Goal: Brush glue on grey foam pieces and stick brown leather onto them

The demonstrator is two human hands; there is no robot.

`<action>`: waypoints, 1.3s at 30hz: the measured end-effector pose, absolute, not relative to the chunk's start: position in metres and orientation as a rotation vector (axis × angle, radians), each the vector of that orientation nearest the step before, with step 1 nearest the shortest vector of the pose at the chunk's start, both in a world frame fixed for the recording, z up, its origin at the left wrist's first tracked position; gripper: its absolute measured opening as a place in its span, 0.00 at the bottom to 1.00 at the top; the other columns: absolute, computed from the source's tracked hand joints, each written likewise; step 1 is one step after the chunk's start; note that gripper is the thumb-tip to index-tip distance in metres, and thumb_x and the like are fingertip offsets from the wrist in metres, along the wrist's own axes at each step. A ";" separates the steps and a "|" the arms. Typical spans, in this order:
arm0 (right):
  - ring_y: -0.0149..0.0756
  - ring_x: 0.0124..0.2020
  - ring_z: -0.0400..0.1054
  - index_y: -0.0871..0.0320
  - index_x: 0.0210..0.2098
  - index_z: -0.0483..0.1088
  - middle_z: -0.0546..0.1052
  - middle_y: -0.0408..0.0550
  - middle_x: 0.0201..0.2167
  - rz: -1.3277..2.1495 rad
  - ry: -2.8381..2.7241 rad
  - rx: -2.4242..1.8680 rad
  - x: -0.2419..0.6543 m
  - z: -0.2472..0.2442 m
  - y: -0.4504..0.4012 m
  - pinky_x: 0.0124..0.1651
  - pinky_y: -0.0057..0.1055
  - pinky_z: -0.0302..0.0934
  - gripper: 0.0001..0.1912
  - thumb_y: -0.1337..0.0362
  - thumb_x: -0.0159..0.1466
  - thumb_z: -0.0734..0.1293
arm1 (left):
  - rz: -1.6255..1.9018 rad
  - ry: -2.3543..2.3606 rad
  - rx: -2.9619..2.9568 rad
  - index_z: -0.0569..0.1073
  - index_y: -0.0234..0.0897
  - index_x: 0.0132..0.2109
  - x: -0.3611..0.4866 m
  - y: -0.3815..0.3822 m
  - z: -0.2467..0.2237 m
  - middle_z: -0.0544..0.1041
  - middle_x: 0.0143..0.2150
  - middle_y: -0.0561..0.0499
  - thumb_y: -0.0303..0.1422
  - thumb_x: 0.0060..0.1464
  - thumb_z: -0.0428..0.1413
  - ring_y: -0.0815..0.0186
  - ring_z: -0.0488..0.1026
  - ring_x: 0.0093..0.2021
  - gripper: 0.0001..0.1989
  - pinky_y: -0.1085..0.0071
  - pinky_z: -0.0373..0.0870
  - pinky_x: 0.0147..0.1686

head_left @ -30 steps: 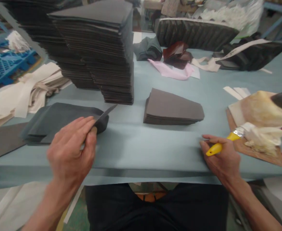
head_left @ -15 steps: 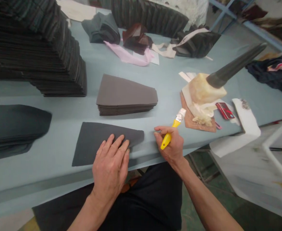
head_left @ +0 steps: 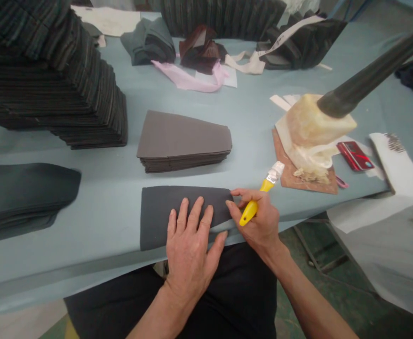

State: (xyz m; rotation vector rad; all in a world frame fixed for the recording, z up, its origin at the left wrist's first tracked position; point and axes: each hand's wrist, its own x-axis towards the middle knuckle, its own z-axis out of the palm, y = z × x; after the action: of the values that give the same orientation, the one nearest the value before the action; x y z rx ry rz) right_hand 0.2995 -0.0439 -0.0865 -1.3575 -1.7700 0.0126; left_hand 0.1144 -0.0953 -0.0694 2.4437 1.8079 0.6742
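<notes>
A dark tapered panel (head_left: 157, 212) lies flat at the table's front edge. My left hand (head_left: 192, 235) rests on it, palm down with fingers spread. At the panel's narrow right end, my right hand (head_left: 258, 214) has thumb and forefinger at its corner, while the yellow-handled brush (head_left: 251, 211) is held in the same hand, its whitish bristles pointing up and right. Just behind lies a stack of grey-brown panels (head_left: 185, 136). To the right, a yellowish block-shaped container (head_left: 310, 120) with a thick dark handle or tube stands on a brown piece (head_left: 284, 162).
A tall dark stack (head_left: 86, 99) rises at the left, with more dark panels (head_left: 23, 193) nearer the front. Scraps, a pink strip (head_left: 192, 82) and a dark bundle (head_left: 305, 42) lie at the back. A red box (head_left: 355, 156) sits at the right.
The dark panel and my left hand have moved right, and the panel has turned straighter along the table edge. My right thumb and forefinger now meet its narrow end.
</notes>
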 end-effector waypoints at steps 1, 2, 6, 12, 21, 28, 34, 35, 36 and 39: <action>0.37 0.37 0.84 0.52 0.44 0.65 0.87 0.48 0.41 -0.003 -1.795 -1.340 0.300 -0.089 -0.044 0.39 0.31 0.76 0.11 0.60 0.72 0.72 | 0.660 1.801 2.460 0.75 0.37 0.67 0.112 -0.096 -0.070 0.73 0.74 0.43 0.44 0.73 0.52 0.36 0.70 0.73 0.24 0.33 0.72 0.67; 0.38 0.39 0.85 0.52 0.44 0.65 0.87 0.49 0.42 -0.009 -1.812 -1.330 0.301 -0.091 -0.044 0.41 0.33 0.76 0.10 0.61 0.73 0.72 | 0.649 1.788 2.480 0.75 0.37 0.68 0.109 -0.096 -0.070 0.73 0.74 0.42 0.44 0.74 0.51 0.36 0.70 0.73 0.25 0.33 0.72 0.67; 0.41 0.41 0.84 0.52 0.45 0.67 0.87 0.49 0.43 -0.032 -1.844 -1.338 0.301 -0.098 -0.045 0.44 0.36 0.76 0.08 0.62 0.72 0.71 | 0.597 1.711 2.577 0.75 0.35 0.68 0.098 -0.091 -0.067 0.72 0.75 0.41 0.46 0.74 0.49 0.38 0.70 0.74 0.26 0.36 0.73 0.68; 0.42 0.40 0.84 0.51 0.46 0.67 0.87 0.48 0.42 -0.069 -1.863 -1.351 0.298 -0.098 -0.045 0.43 0.38 0.74 0.08 0.62 0.72 0.71 | 0.485 1.598 2.677 0.75 0.38 0.69 0.082 -0.078 -0.064 0.72 0.75 0.42 0.45 0.74 0.48 0.40 0.69 0.74 0.26 0.39 0.73 0.69; 0.44 0.41 0.84 0.52 0.47 0.67 0.87 0.48 0.43 -0.063 -1.870 -1.397 0.294 -0.094 -0.043 0.43 0.38 0.75 0.09 0.63 0.72 0.72 | 0.483 1.717 2.630 0.74 0.41 0.71 0.089 -0.079 -0.066 0.70 0.77 0.42 0.49 0.73 0.50 0.38 0.68 0.75 0.29 0.37 0.72 0.70; 0.42 0.40 0.85 0.53 0.46 0.68 0.86 0.49 0.42 -0.055 -1.894 -1.358 0.295 -0.092 -0.038 0.42 0.36 0.78 0.08 0.63 0.71 0.71 | 0.520 1.724 2.579 0.75 0.40 0.70 0.089 -0.078 -0.068 0.71 0.76 0.41 0.47 0.72 0.52 0.38 0.68 0.75 0.28 0.36 0.72 0.70; 0.37 0.36 0.85 0.51 0.42 0.65 0.86 0.47 0.38 -0.026 -1.892 -1.288 0.303 -0.069 -0.037 0.38 0.31 0.78 0.06 0.65 0.74 0.68 | 0.712 1.507 2.695 0.73 0.39 0.68 0.056 -0.072 -0.047 0.76 0.72 0.42 0.40 0.73 0.52 0.50 0.71 0.73 0.22 0.49 0.75 0.67; 0.36 0.35 0.84 0.51 0.42 0.65 0.85 0.46 0.37 -0.013 -1.886 -1.280 0.305 -0.062 -0.036 0.36 0.30 0.77 0.06 0.65 0.73 0.68 | 0.751 1.493 2.683 0.73 0.40 0.67 0.049 -0.068 -0.041 0.76 0.71 0.44 0.37 0.73 0.52 0.53 0.70 0.74 0.21 0.51 0.73 0.69; 0.35 0.34 0.83 0.51 0.42 0.65 0.85 0.45 0.37 0.012 -1.870 -1.266 0.307 -0.053 -0.036 0.35 0.29 0.76 0.06 0.65 0.73 0.68 | 0.791 1.481 2.673 0.72 0.40 0.67 0.044 -0.062 -0.034 0.76 0.71 0.45 0.36 0.72 0.52 0.55 0.69 0.74 0.20 0.53 0.71 0.71; 0.30 0.27 0.77 0.51 0.43 0.67 0.84 0.42 0.36 0.140 -1.727 -1.186 0.307 -0.020 -0.028 0.32 0.27 0.72 0.04 0.64 0.75 0.67 | 0.906 1.477 2.663 0.72 0.41 0.66 0.033 -0.035 -0.015 0.77 0.70 0.46 0.33 0.73 0.52 0.57 0.68 0.74 0.18 0.55 0.66 0.73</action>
State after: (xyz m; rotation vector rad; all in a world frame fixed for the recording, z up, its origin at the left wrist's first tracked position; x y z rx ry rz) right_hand 0.3067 -0.0280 -0.0203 -1.1856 -1.7270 0.1399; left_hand 0.0327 -0.0346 -0.0154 2.6631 1.4766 0.9057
